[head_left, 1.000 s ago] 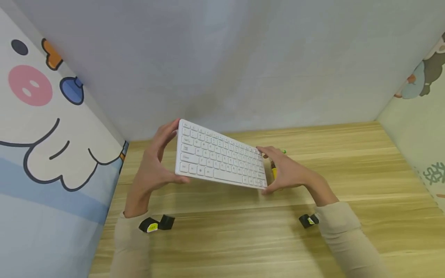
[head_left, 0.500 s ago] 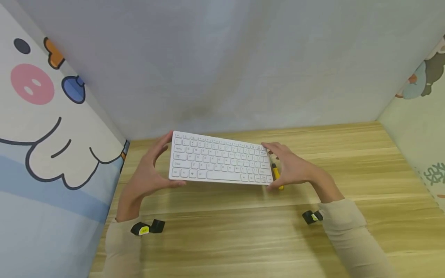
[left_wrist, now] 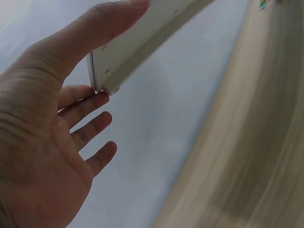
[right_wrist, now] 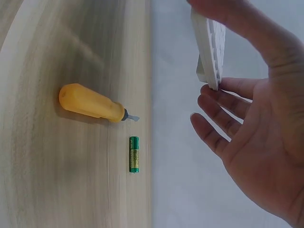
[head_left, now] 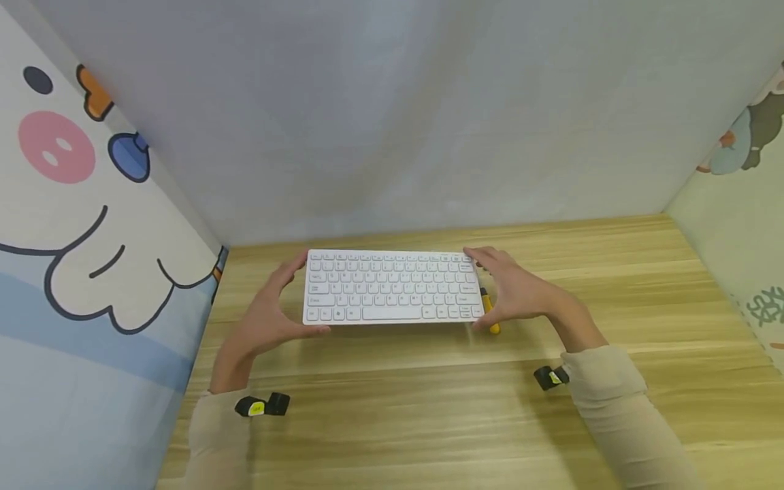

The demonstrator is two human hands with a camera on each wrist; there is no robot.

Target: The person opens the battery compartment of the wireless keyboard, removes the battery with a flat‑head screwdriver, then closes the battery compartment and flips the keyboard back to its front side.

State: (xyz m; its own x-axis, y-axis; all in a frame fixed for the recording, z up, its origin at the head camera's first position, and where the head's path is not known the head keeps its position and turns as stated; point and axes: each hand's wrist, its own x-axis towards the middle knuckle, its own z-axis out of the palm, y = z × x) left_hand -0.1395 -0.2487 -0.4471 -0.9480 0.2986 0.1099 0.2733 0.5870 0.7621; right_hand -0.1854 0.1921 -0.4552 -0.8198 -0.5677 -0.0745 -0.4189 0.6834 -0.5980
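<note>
A white compact keyboard [head_left: 395, 287] is held between two hands, keys facing the head camera and its long edges nearly level. My left hand [head_left: 269, 316] grips its left end, thumb at the near corner and fingertips at the far corner. At the other end, my right hand [head_left: 514, 289] pinches the short side the same way. The left wrist view shows the keyboard's pale underside [left_wrist: 142, 40] raised off the table. Below it, in the right wrist view, lie a yellow-handled screwdriver [right_wrist: 92, 103] and a green battery [right_wrist: 134, 154]; the head view hides the battery.
The wood-grain table [head_left: 392, 408] meets a grey wall [head_left: 392, 122] just behind the keyboard. A cartoon-printed panel [head_left: 92, 224] borders the left side, and a pale green panel [head_left: 741, 245] the right.
The keyboard's raised left end has come down, so its tilt to the right has levelled out. Both hands have kept their hold, and more of the screwdriver shows beside the right hand.
</note>
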